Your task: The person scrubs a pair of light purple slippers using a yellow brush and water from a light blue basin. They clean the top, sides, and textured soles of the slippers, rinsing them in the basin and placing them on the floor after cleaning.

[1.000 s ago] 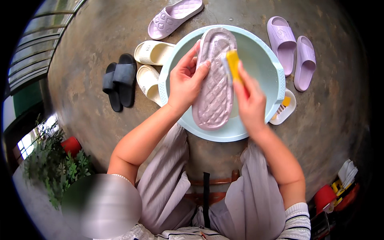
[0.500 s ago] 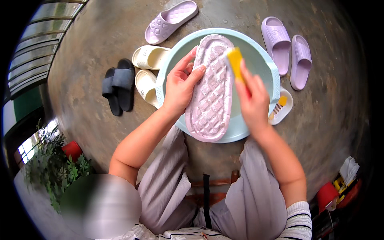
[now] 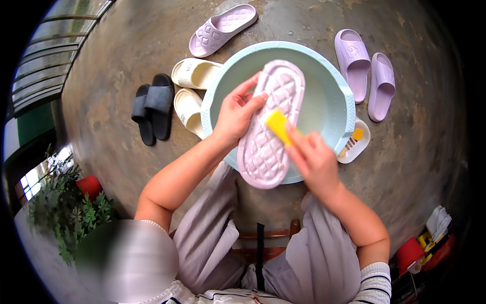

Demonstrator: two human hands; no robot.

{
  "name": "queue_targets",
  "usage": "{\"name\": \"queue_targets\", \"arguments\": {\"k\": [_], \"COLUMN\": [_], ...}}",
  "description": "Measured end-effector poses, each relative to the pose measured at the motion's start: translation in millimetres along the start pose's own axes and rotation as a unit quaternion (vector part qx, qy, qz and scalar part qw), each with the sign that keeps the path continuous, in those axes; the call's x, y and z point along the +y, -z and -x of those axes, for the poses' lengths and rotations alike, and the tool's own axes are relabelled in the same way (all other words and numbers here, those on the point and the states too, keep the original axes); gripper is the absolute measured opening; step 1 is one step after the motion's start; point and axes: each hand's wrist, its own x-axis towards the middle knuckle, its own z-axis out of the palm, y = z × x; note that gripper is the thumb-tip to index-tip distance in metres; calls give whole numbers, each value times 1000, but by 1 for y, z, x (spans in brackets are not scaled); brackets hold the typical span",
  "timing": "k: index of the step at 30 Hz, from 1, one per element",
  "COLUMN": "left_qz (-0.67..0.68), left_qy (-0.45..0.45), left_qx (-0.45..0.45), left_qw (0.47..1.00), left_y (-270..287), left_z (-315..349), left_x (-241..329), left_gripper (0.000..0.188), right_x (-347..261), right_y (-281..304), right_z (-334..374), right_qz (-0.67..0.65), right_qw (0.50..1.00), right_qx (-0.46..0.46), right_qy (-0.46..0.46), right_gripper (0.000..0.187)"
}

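Above a light blue basin (image 3: pixel 349 109) I hold a pale purple slipper (image 3: pixel 263 157), its quilted-pattern sole turned up toward me. My left hand (image 3: pixel 237 112) grips it by the left edge, thumb on the sole and fingers behind. Wrapped around the handle of a yellow brush (image 3: pixel 278 126), my right hand (image 3: pixel 315 161) keeps the brush head against the middle of the sole. Whitish foam lies in the sole's grooves. Cloudy water shows in the basin behind the slipper. The brush's bristles are hidden.
Around the basin stand a purple slipper (image 3: pixel 223 29), cream slippers (image 3: pixel 195 73), dark slides (image 3: pixel 161 109) and a purple pair (image 3: pixel 353 61). A white dish (image 3: pixel 361 144) with a yellow piece sits at the basin's right. Plants (image 3: pixel 66 213) are at left, a red container (image 3: pixel 407 255) at right.
The brush has moved down and left, from the sole's upper right edge to its middle. The slipper has shifted slightly down and right and tilted more.
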Motion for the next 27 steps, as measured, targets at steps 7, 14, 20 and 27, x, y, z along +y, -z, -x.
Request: {"name": "queue_targets", "arguments": {"k": [7,14,20,27], "left_qz": [38,60,-11,-43], "left_qy": [-9,-50,-94,164], "left_qx": [40,32,-18,-77], "left_qw": [998,996,995,982], "left_y": [-5,-16,-7,-3], "left_z": [-9,-24,-34,19], "left_x": [17,26,31,15], "left_gripper": [55,56,71,70], "right_x": [-12,15,25,32], "right_y": [4,-8,-20,-15], "right_z": [13,-36,-43,-64], "right_qz": [-5,-254,-396,-313], "right_qw": [999,963,896,933], "right_qx": [-32,49,86,112], "right_qy": [32,-71,-183,-136], "right_gripper": [54,82,88,79]}}
